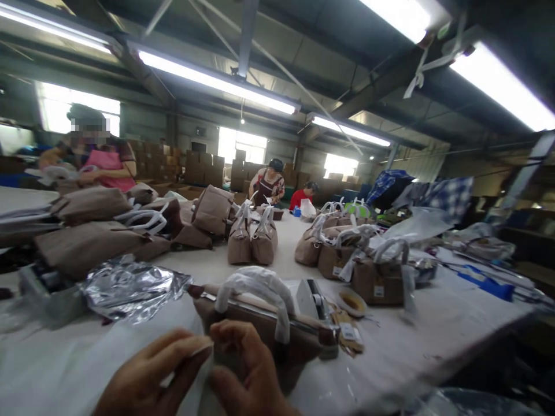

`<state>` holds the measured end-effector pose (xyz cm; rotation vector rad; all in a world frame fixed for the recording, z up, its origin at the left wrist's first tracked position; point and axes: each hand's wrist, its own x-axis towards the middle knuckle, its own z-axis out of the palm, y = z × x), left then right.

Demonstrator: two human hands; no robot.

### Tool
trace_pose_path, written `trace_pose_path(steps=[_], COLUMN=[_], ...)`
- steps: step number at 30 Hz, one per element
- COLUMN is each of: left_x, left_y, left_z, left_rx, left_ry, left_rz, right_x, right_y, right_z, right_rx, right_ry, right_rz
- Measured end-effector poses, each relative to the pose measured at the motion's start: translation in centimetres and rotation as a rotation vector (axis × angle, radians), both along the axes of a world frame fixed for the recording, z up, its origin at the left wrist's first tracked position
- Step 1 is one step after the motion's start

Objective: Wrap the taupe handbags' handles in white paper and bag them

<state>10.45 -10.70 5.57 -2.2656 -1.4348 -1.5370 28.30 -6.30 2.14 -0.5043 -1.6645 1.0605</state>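
Note:
A brown handbag (pixel 269 326) with white-wrapped handles stands on the white table just beyond my hands. My left hand (pixel 160 370) is closed, its thumb and fingertips pinched on the edge of a thin translucent sheet (pixel 108 358). My right hand (pixel 249 367) is beside it, in front of the bag, with its fingers curled and a gap between thumb and forefinger; nothing shows in that gap. Crumpled silvery film (pixel 134 289) lies left of the bag. Right of the bag are a tape roll (pixel 351 301) and cardboard tags (pixel 348 332).
Brown bags (pixel 87 248) are piled at the left, two bags (pixel 252 238) stand mid-table, and more (pixel 377 277) are grouped at the right. A grey box (pixel 50 297) sits at the left. Several people (pixel 110 164) are at work beyond the table.

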Motion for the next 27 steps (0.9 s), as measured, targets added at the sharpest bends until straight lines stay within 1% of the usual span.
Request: trace_pose_path(steps=[2, 3, 6, 8, 10, 11, 12, 13, 15, 17, 18, 19, 20, 22, 25, 27], left_x=[1.0, 1.5, 2.4, 2.6, 2.5, 2.4, 2.4, 2.5, 2.8, 3.1, 3.2, 3.2, 3.2, 2.9, 2.9, 3.4], left_y=[0.0, 0.1, 0.5, 1.0, 1.8, 2.4, 3.2, 4.1, 6.2, 8.3, 9.2, 10.0, 10.6, 11.4, 11.6, 11.3], left_z=[1.9, 2.5, 3.4, 3.8, 4.8, 5.5, 6.3, 7.2, 8.8, 9.7, 9.8, 9.7, 9.3, 8.3, 6.8, 6.3], left_rx=[-0.157, -0.229, -0.388, -0.381, -0.252, -0.173, -0.117, -0.091, -0.112, -0.185, -0.208, -0.218, -0.222, -0.210, -0.220, -0.249], left_ry=[-0.113, -0.159, -0.253, -0.295, -0.284, -0.240, -0.167, -0.070, 0.146, 0.308, 0.361, 0.385, 0.379, 0.303, 0.160, 0.107], left_rz=[-0.035, -0.044, -0.049, 0.018, 0.131, 0.177, 0.189, 0.158, 0.004, -0.153, -0.199, -0.217, -0.212, -0.167, -0.103, -0.091], right_x=[0.8, 1.0, 1.2, 1.4, 1.8, 2.0, 2.2, 2.2, 2.2, 2.0, 1.7, 1.4, 1.0, -0.1, -1.8, -2.5], right_y=[-0.1, -0.2, -0.6, -0.6, -0.2, 0.0, 0.3, 0.7, 1.2, 1.6, 1.7, 1.9, 2.1, 2.8, 4.4, 5.4], right_z=[1.1, 1.5, 1.8, 1.4, 0.8, 0.6, 0.5, 0.4, 0.7, 1.2, 1.4, 1.6, 1.7, 1.7, 1.5, 1.3], right_rx=[-0.135, -0.194, -0.352, -0.470, -0.570, -0.607, -0.637, -0.666, -0.713, -0.742, -0.753, -0.759, -0.758, -0.747, -0.693, -0.558], right_ry=[-0.003, -0.008, 0.006, 0.059, 0.117, 0.145, 0.174, 0.202, 0.262, 0.314, 0.335, 0.356, 0.378, 0.422, 0.472, 0.469], right_rz=[0.044, 0.054, 0.077, 0.085, 0.073, 0.057, 0.046, 0.042, 0.030, 0.005, -0.007, -0.017, -0.023, -0.038, -0.158, -0.255])
